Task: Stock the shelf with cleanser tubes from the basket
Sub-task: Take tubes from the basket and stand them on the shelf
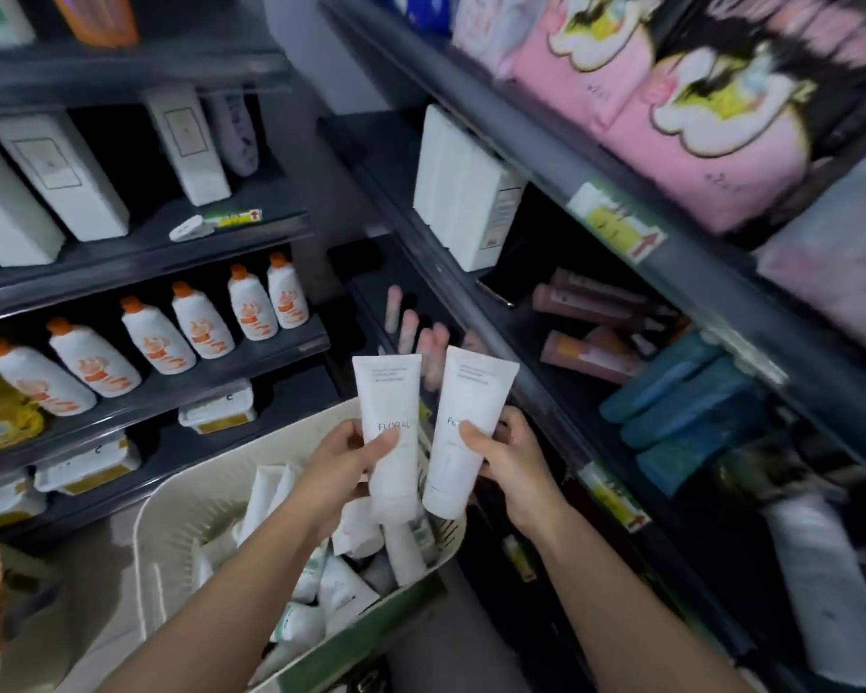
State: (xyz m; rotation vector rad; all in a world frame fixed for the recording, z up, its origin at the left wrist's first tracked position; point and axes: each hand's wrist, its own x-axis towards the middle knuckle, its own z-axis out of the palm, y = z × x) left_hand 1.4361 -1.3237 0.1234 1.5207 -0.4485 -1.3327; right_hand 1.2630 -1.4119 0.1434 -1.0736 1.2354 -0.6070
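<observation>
above the basket [171, 517] rim, each hand's fingers grip one white tube: left hand [341, 455], right hand [508, 455].

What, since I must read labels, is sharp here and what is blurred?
Head view: the left tube is sharp, FLORAL legible; the pink packs and blue tubes at right smear with motion blur; the wide-angle lens bends the shelf edges.

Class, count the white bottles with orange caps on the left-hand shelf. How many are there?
6 orange-capped bottles stand in one row on the left middle shelf; others may be hidden beyond the picture's left edge.
</observation>
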